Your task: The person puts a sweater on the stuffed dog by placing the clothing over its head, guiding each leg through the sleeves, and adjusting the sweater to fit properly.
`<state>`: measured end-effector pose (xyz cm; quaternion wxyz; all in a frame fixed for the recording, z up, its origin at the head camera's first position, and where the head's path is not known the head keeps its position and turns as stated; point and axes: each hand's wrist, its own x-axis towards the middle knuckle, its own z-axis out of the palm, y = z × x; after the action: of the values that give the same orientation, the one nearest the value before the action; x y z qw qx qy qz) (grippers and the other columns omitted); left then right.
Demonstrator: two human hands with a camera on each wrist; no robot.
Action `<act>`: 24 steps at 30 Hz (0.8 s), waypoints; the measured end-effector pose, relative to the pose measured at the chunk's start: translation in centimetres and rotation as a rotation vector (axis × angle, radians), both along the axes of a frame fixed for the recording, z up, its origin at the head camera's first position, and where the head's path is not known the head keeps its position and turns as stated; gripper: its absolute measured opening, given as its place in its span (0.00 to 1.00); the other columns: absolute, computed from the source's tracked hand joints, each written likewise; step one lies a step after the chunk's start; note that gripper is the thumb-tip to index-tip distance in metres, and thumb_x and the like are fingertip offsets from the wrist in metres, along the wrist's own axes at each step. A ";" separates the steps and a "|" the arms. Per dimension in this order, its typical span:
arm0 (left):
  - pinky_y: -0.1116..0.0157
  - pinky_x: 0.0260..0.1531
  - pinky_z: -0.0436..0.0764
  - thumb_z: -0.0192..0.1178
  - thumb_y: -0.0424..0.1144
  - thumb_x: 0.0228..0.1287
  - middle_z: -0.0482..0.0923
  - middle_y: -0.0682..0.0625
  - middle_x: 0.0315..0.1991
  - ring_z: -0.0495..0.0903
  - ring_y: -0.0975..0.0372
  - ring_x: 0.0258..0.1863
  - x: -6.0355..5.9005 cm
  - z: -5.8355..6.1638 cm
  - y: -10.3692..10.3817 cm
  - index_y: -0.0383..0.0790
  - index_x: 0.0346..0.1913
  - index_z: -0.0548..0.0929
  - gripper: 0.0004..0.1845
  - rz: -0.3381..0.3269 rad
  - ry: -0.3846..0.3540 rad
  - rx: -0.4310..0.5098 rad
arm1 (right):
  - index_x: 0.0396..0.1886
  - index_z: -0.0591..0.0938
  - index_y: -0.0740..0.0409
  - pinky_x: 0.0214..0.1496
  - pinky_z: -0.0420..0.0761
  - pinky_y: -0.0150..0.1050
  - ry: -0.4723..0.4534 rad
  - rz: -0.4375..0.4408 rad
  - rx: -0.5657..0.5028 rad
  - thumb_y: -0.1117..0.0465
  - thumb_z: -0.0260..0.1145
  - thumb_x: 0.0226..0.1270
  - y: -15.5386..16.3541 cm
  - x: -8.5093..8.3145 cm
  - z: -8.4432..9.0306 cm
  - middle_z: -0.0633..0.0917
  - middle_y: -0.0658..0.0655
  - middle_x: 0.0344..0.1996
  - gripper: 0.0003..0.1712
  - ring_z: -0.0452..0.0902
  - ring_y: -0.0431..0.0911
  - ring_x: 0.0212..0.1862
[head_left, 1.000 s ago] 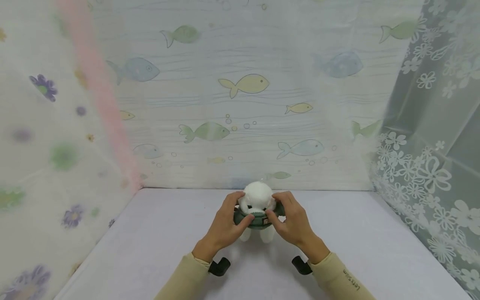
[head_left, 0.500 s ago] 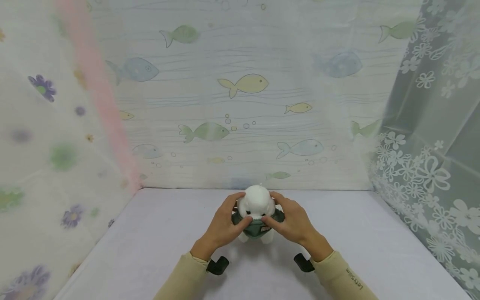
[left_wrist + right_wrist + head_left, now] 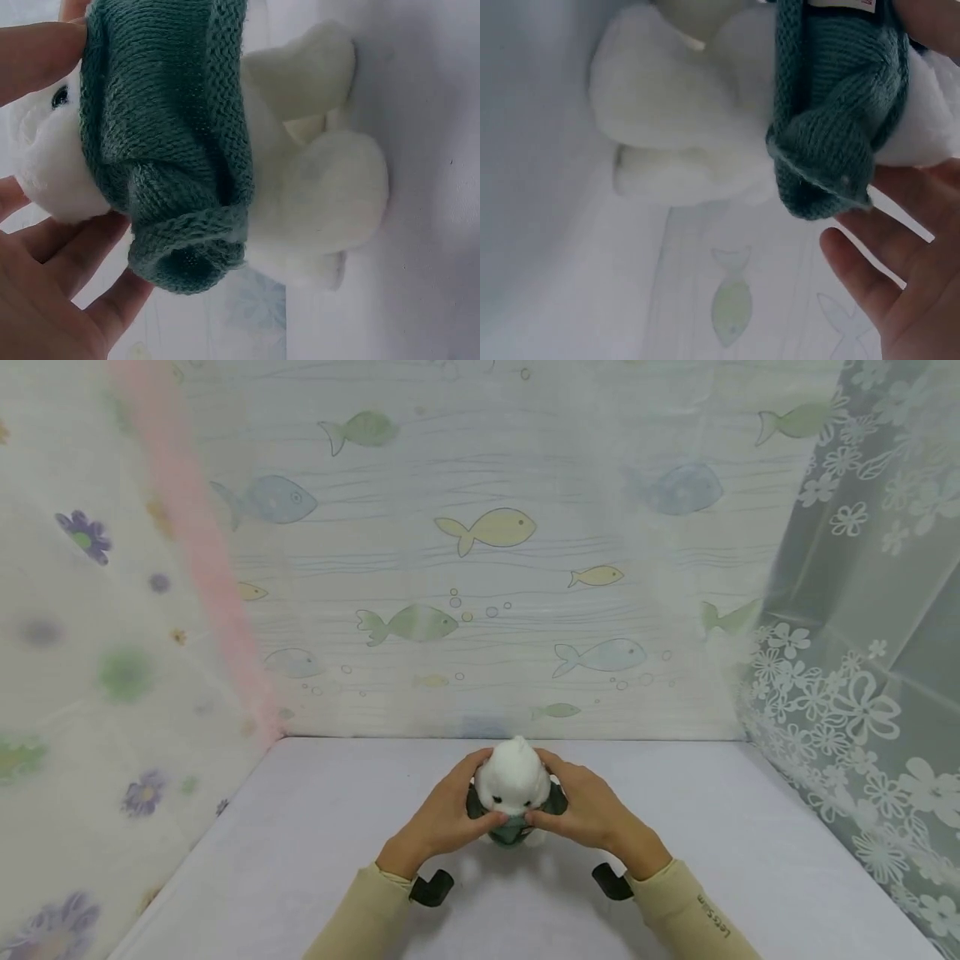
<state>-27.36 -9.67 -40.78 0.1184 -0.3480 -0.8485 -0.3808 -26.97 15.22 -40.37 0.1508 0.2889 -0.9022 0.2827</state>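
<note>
Head view, toy: a white plush toy (image 3: 513, 781) is standing on the pale table (image 3: 300, 843), at 6 o'clock from the yellow fish on the fish-print backdrop (image 3: 487, 527).
Head view, grip: the left hand (image 3: 442, 814) at the toy's 9 o'clock and the right hand (image 3: 592, 810) at its 3 o'clock are both curling round it, thumbs pinching the green knitted sweater (image 3: 510, 828) under the head.
Left wrist view, grip: the thumb (image 3: 34, 56) is pressing the sweater's (image 3: 161, 142) upper edge; the fingers (image 3: 71, 255) are cupping the head from below. An open knitted sleeve, unseen from the head camera, is showing at 6 o'clock.
Right wrist view, grip: the fingers (image 3: 885, 262) are lying loosely spread beneath the sweater (image 3: 832, 112); whether they are touching it cannot be told. The toy's white legs (image 3: 675, 112) are showing at 9 o'clock.
</note>
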 end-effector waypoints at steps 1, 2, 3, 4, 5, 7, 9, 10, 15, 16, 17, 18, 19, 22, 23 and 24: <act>0.57 0.50 0.76 0.67 0.51 0.57 0.66 0.52 0.63 0.71 0.63 0.53 0.0 0.0 0.0 0.47 0.72 0.57 0.44 -0.009 0.000 0.005 | 0.72 0.61 0.42 0.51 0.76 0.53 0.001 0.001 -0.003 0.33 0.68 0.54 0.0 0.0 -0.1 0.76 0.48 0.59 0.49 0.76 0.49 0.54; 0.56 0.50 0.76 0.67 0.51 0.58 0.66 0.51 0.64 0.71 0.62 0.54 0.0 0.0 0.0 0.46 0.72 0.56 0.44 -0.018 0.009 0.009 | 0.72 0.61 0.42 0.51 0.76 0.53 0.009 0.001 -0.008 0.33 0.67 0.54 -0.1 0.0 -0.1 0.76 0.49 0.59 0.49 0.76 0.49 0.54; 0.56 0.50 0.76 0.67 0.50 0.57 0.65 0.51 0.65 0.71 0.62 0.55 0.0 0.0 0.0 0.46 0.73 0.55 0.44 -0.028 0.012 0.017 | 0.72 0.61 0.43 0.51 0.76 0.53 0.018 0.003 -0.023 0.33 0.67 0.55 -0.2 0.0 -0.2 0.76 0.49 0.59 0.48 0.75 0.48 0.54; 0.55 0.51 0.75 0.68 0.50 0.57 0.64 0.51 0.65 0.70 0.61 0.56 0.0 0.0 0.0 0.46 0.73 0.55 0.45 -0.040 0.018 0.029 | 0.72 0.61 0.43 0.51 0.76 0.52 0.035 0.001 -0.036 0.34 0.66 0.56 -0.2 0.0 -0.1 0.77 0.49 0.58 0.47 0.75 0.48 0.54; 0.54 0.52 0.75 0.69 0.49 0.56 0.62 0.50 0.66 0.70 0.60 0.57 0.0 0.0 0.1 0.47 0.73 0.54 0.46 -0.050 0.029 0.036 | 0.71 0.62 0.44 0.51 0.76 0.52 0.063 -0.001 -0.049 0.34 0.67 0.56 -0.3 0.0 -0.2 0.77 0.49 0.57 0.46 0.75 0.47 0.54; 0.53 0.54 0.74 0.71 0.47 0.54 0.60 0.49 0.68 0.67 0.59 0.61 0.1 0.1 0.2 0.47 0.72 0.55 0.46 -0.062 0.064 0.041 | 0.67 0.66 0.47 0.51 0.77 0.50 0.140 0.005 -0.084 0.37 0.68 0.56 -0.4 -0.1 -0.1 0.77 0.48 0.55 0.43 0.75 0.46 0.54; 0.53 0.56 0.73 0.73 0.44 0.52 0.57 0.48 0.69 0.65 0.57 0.63 0.1 0.1 0.3 0.47 0.69 0.59 0.44 -0.062 0.104 0.030 | 0.60 0.72 0.51 0.49 0.77 0.48 0.243 0.027 -0.108 0.40 0.71 0.55 -0.4 -0.2 0.0 0.77 0.49 0.52 0.37 0.75 0.45 0.52; 0.53 0.56 0.73 0.73 0.42 0.51 0.57 0.48 0.69 0.64 0.56 0.64 0.1 0.1 0.4 0.46 0.65 0.62 0.41 -0.059 0.132 0.021 | 0.56 0.74 0.52 0.48 0.78 0.46 0.297 0.045 -0.111 0.42 0.72 0.54 -0.4 -0.3 0.0 0.76 0.49 0.51 0.34 0.74 0.45 0.51; 0.54 0.52 0.75 0.72 0.35 0.50 0.55 0.44 0.69 0.64 0.52 0.64 0.1 0.0 0.9 0.47 0.44 0.71 0.21 -0.017 0.228 -0.019 | 0.40 0.78 0.52 0.44 0.77 0.42 0.474 0.173 -0.075 0.46 0.75 0.50 -0.4 -0.6 -0.1 0.73 0.53 0.48 0.22 0.71 0.45 0.45; 0.54 0.51 0.76 0.72 0.35 0.50 0.55 0.43 0.69 0.65 0.52 0.63 0.2 0.0 1.0 0.47 0.41 0.72 0.19 -0.011 0.236 -0.015 | 0.38 0.79 0.51 0.44 0.76 0.42 0.493 0.190 -0.061 0.46 0.76 0.50 -0.4 -0.6 -0.2 0.73 0.55 0.48 0.21 0.71 0.45 0.45; 0.54 0.50 0.76 0.72 0.34 0.50 0.55 0.42 0.70 0.65 0.51 0.63 0.2 -0.1 1.1 0.48 0.39 0.73 0.18 0.000 0.243 -0.014 | 0.37 0.79 0.50 0.44 0.76 0.43 0.513 0.200 -0.047 0.47 0.76 0.49 -0.4 -0.7 -0.3 0.73 0.56 0.49 0.20 0.70 0.46 0.46; 0.53 0.49 0.76 0.72 0.34 0.50 0.55 0.41 0.70 0.66 0.51 0.62 0.2 -0.1 1.1 0.48 0.37 0.73 0.17 0.007 0.253 -0.007 | 0.35 0.80 0.50 0.44 0.76 0.43 0.528 0.204 -0.036 0.47 0.77 0.48 -0.4 -0.7 -0.4 0.73 0.57 0.50 0.20 0.70 0.48 0.46; 0.53 0.48 0.76 0.72 0.33 0.50 0.56 0.41 0.70 0.66 0.50 0.62 0.2 -0.1 1.2 0.48 0.36 0.73 0.17 0.016 0.264 -0.001 | 0.34 0.80 0.50 0.45 0.76 0.44 0.536 0.207 -0.026 0.48 0.77 0.47 -0.5 -0.7 -0.4 0.73 0.58 0.52 0.19 0.70 0.49 0.48; 0.54 0.47 0.77 0.72 0.33 0.50 0.56 0.39 0.70 0.66 0.49 0.62 0.2 -0.3 1.3 0.48 0.33 0.73 0.16 0.038 0.285 0.016 | 0.34 0.81 0.50 0.47 0.77 0.47 0.542 0.203 -0.015 0.53 0.79 0.44 -0.6 -0.8 -0.6 0.72 0.61 0.55 0.18 0.69 0.52 0.51; 0.54 0.47 0.77 0.72 0.33 0.50 0.56 0.39 0.70 0.66 0.49 0.62 0.2 -0.3 1.4 0.48 0.33 0.73 0.16 0.043 0.288 0.021 | 0.34 0.81 0.50 0.48 0.77 0.47 0.540 0.199 -0.016 0.55 0.80 0.44 -0.7 -0.7 -0.7 0.72 0.61 0.55 0.18 0.69 0.53 0.52; 0.54 0.47 0.77 0.72 0.32 0.51 0.56 0.39 0.70 0.66 0.49 0.63 0.2 -0.3 1.4 0.48 0.32 0.73 0.15 0.044 0.292 0.028 | 0.34 0.81 0.51 0.49 0.77 0.48 0.533 0.194 -0.019 0.56 0.80 0.43 -0.7 -0.7 -0.7 0.72 0.61 0.56 0.18 0.68 0.53 0.54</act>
<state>-27.13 -8.26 -41.11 0.2536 -0.3793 -0.8243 -0.3353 -27.70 14.52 -41.04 0.3578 0.4368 -0.7959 0.2184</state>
